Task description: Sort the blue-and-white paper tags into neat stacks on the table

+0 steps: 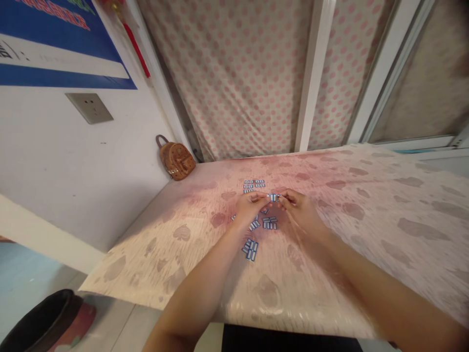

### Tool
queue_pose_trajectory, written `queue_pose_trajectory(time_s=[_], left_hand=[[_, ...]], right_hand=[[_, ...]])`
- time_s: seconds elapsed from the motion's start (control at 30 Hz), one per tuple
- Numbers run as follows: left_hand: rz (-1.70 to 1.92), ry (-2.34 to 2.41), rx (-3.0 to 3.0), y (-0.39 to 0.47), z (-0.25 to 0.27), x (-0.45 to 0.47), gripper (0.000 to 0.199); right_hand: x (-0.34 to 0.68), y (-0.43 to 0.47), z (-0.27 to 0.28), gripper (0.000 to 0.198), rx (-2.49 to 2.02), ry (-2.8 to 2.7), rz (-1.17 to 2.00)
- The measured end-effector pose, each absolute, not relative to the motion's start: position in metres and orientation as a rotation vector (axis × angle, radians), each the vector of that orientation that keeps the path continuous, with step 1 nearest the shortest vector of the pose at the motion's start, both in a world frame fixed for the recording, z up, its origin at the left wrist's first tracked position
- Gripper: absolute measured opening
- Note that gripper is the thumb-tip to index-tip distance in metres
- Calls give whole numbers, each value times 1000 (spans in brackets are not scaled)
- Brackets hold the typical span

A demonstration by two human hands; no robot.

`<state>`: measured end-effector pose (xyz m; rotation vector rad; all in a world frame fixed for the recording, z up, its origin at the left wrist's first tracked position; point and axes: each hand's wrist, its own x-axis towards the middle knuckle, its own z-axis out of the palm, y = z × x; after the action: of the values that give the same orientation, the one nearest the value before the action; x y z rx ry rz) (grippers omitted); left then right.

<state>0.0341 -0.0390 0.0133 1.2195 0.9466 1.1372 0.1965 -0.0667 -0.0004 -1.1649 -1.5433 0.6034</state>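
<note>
Above the middle of the table, a small blue-and-white rectangular piece [273, 197] is pinched between my two hands. My left hand [249, 204] is closed on its left end, and my right hand [296, 203] grips its right end with thumb and fingertips. Beyond the hands lie small blue-edged white pieces in short rows [254, 185]. Closer to me is a loose heap of similar pieces [270, 223], partly hidden by my left hand. Another overlapping cluster of pieces [250, 250] rests nearest the front edge. Their exact kind is too small to make out.
A patterned cloth [348, 274] covers the table. At its back left corner stands a small brown backpack-shaped bag [177, 160] against the wall. A polka-dot curtain [242, 73] hangs behind. On the floor at lower left is a dark-rimmed bin [78, 325].
</note>
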Motion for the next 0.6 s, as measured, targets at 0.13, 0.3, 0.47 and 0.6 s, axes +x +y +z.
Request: queue_pose_trajectory(time_s=[0.13, 0.3, 0.47, 0.6], left_hand=[[1141, 961, 1286, -37, 12, 34, 10], [1255, 1006, 1307, -28, 14, 26, 3], [1394, 1083, 1266, -18, 21, 10, 3], [1441, 1085, 1250, -15, 24, 5, 3]], right_hand=[[195, -66, -1, 19, -1157, -1527, 631], [198, -63, -9, 14, -1210, -1597, 583], [196, -65, -16, 9, -1319, -1928, 513], [194, -66, -16, 5, -1300, -2055, 438]])
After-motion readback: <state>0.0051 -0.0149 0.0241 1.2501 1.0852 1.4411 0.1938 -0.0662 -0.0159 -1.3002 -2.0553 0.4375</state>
